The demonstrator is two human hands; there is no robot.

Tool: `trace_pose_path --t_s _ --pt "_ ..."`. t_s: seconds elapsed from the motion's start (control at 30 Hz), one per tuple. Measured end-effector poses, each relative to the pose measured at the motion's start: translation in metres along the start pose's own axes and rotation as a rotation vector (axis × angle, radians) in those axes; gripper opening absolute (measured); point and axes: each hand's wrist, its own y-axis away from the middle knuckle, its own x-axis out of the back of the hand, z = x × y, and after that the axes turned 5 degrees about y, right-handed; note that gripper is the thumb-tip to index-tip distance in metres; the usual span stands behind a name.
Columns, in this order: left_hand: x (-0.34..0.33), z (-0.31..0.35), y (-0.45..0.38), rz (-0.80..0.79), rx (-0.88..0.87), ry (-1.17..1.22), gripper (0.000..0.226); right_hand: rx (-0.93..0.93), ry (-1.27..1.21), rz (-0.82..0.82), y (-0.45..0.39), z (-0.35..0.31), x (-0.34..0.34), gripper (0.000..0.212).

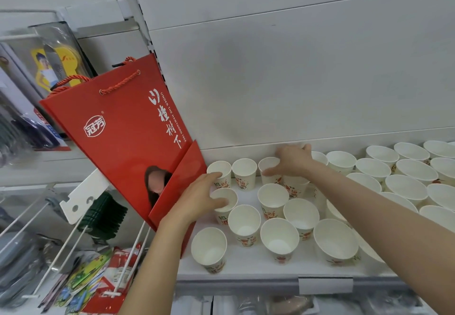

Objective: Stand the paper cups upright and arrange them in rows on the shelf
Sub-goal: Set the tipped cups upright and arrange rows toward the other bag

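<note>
A shop aisle: white slotted shelf (246, 265) with a price-label holder (325, 285) on its edge, display hooks (73, 238) of packaged goods (56, 66), red gift bag (128, 127) alongside.

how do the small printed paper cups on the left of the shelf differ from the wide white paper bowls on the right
The small printed paper cups are narrow and tall; the wide white paper bowls are broader and shallower. The cups stand spaced apart near the red paper gift bag; the bowls sit packed close together. The left hand and right hand rest on cups, none on bowls. Both are white inside, upright and open-topped on the white shelf.
</note>
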Motion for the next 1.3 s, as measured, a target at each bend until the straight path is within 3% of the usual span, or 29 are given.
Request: trace_pose_path --t_s 0.1,0.43,0.57,0.7,0.9,1.03,1.13,1.3 --pt "0.001 -0.001 0.003 -0.08 -0.025 0.007 0.079 0.023 -0.027 -0.069 -0.003 0.0 -0.002 0.052" --pt "0.001 0.002 0.001 -0.122 -0.063 0.002 0.078 -0.064 -0.115 0.041 0.001 -0.002 -0.012 0.06" --pt "0.001 -0.001 0.001 -0.165 -0.053 -0.04 0.084 0.068 -0.287 0.212 0.02 0.007 0.001 0.049" --pt "-0.002 0.0 -0.002 -0.165 -0.067 -0.053 0.073 0.31 -0.51 0.004 0.057 -0.005 0.01 0.045" --pt "-0.001 0.0 0.002 -0.223 -0.102 -0.067 0.073 0.492 -0.394 -0.18 0.081 -0.028 0.011 0.064" --pt "-0.003 -0.001 0.001 -0.107 -0.102 -0.178 0.071 0.578 0.021 -0.176 0.096 -0.055 0.005 0.089" --pt "-0.005 -0.009 0.003 -0.054 -0.061 -0.249 0.068 0.593 0.126 -0.097 0.1 -0.062 -0.003 0.09" --pt "-0.01 -0.018 0.007 0.004 -0.039 -0.244 0.071 0.525 0.088 -0.046 0.098 -0.066 -0.013 0.074"
